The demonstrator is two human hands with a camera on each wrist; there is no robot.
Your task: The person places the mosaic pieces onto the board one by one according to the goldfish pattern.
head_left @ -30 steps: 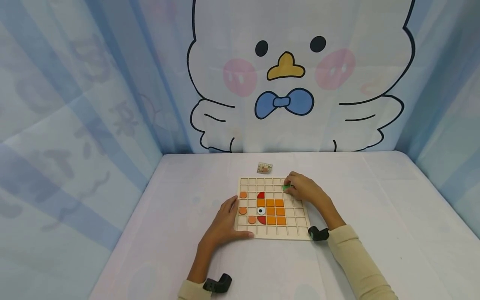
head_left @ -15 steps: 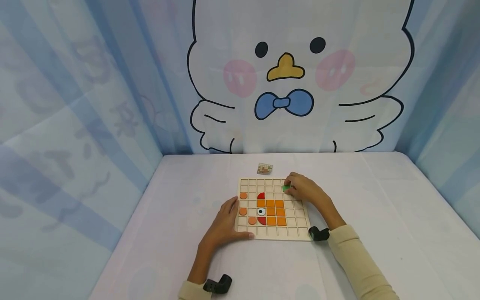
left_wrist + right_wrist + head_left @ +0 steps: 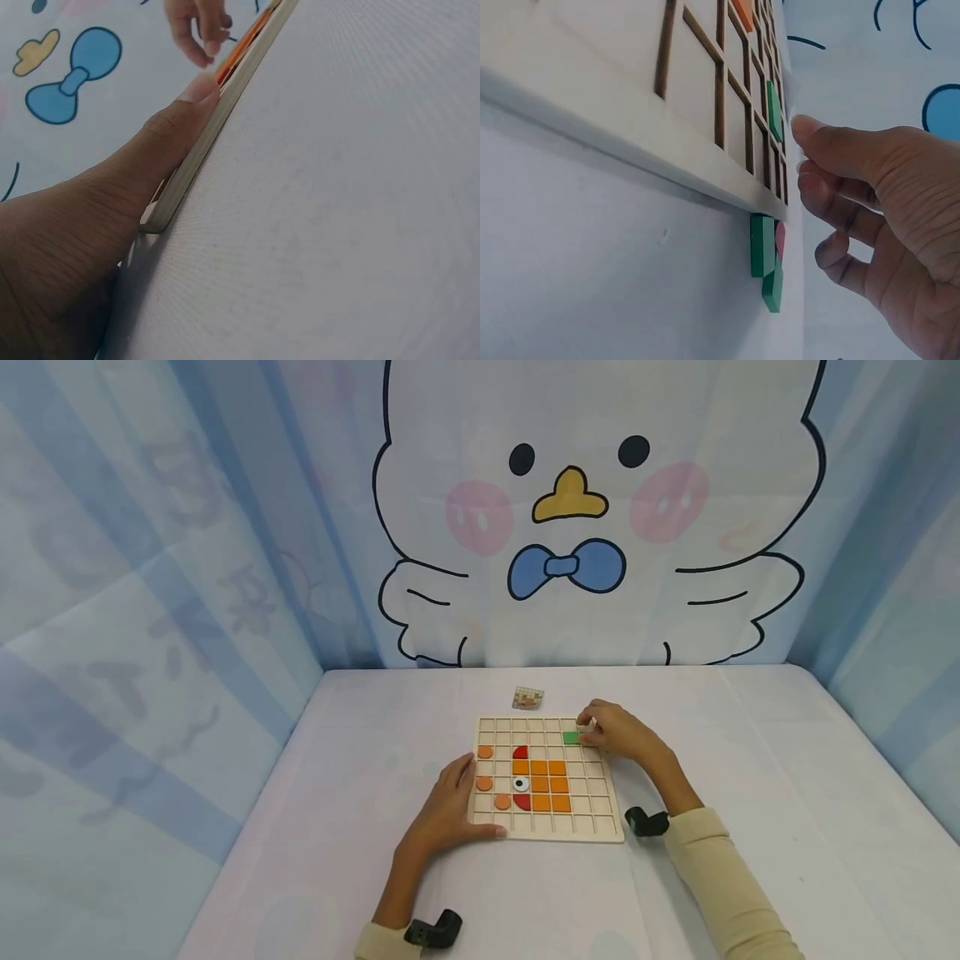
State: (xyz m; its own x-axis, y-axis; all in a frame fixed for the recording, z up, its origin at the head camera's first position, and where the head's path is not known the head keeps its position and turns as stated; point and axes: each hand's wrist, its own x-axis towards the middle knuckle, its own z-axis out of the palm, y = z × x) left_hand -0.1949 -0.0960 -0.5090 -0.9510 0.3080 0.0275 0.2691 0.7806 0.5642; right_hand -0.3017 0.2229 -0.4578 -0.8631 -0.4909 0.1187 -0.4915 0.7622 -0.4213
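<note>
A pale wooden grid board (image 3: 592,828) lies on the table. My left hand (image 3: 444,814) rests on its near left corner, fingers along the left side and straight thumb (image 3: 169,127) on the front edge. A green square tile (image 3: 571,738) sits in a cell near the far right corner. My right hand (image 3: 621,732) hovers just right of that tile, fingers loosely bent with nothing between them; in the right wrist view a small gap separates its thumb from the green tile (image 3: 774,111). Orange square tiles (image 3: 540,784), red quarter-round tiles (image 3: 522,802) and an eye disc (image 3: 521,783) form a block.
Light orange discs (image 3: 484,783) sit on the board's left part. Green blocks (image 3: 762,246) and a pinkish-red piece (image 3: 780,240) lie beside the board's right side, mostly hidden by the hand in the head view. A small patterned picture card (image 3: 528,697) lies behind the board.
My right hand has let go of the green tile and shifted right, so the tile now shows in its cell. The left hand stays put.
</note>
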